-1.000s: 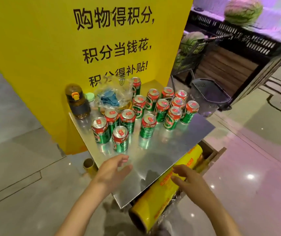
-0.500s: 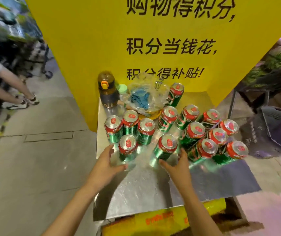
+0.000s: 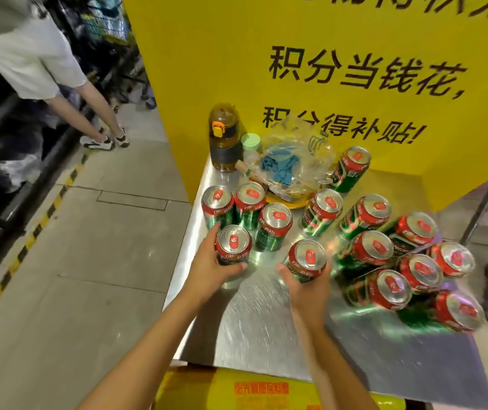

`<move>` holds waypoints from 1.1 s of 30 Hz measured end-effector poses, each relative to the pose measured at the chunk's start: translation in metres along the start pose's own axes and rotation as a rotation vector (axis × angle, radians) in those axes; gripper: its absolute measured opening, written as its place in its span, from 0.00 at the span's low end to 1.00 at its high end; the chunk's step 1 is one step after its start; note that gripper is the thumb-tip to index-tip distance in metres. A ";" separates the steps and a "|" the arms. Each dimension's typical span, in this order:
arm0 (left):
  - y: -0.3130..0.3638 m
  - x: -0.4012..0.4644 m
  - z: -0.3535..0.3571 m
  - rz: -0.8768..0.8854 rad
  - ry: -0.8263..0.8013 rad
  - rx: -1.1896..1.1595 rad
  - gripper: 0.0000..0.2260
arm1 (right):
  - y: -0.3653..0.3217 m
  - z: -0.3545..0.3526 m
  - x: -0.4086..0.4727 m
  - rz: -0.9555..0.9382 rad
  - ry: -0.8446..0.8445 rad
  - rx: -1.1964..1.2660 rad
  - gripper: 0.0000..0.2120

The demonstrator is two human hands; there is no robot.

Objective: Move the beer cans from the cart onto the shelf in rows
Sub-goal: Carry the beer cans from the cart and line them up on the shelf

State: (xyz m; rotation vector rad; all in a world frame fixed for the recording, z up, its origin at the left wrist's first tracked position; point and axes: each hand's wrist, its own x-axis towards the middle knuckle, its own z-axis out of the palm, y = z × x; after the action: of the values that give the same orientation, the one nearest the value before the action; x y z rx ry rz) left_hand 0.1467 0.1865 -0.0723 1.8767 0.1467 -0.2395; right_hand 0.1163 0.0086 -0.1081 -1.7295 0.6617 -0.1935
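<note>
Green beer cans point(image 3: 275, 226), thirteen; two in hands point(image 3: 210, 269).

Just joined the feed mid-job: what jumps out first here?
A crowd of green-and-red beer cans stands on the shiny metal surface, backed by a big yellow sign with black characters. At the near edge of the group, the left hand grips one can and the right hand grips another.

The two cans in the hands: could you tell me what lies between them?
Head view: only bare metal surface between left-hand can and right-hand can.
</note>
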 end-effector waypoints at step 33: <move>-0.125 -0.381 -0.424 -0.281 1.138 -0.278 0.29 | -0.119 0.307 -0.391 -0.287 -1.275 0.001 0.32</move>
State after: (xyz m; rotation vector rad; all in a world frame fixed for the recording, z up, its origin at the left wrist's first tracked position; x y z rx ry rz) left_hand -0.2116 0.6353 0.0304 1.5053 1.1501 0.6589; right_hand -0.0245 0.4867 0.0042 -1.5535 -0.5195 0.6773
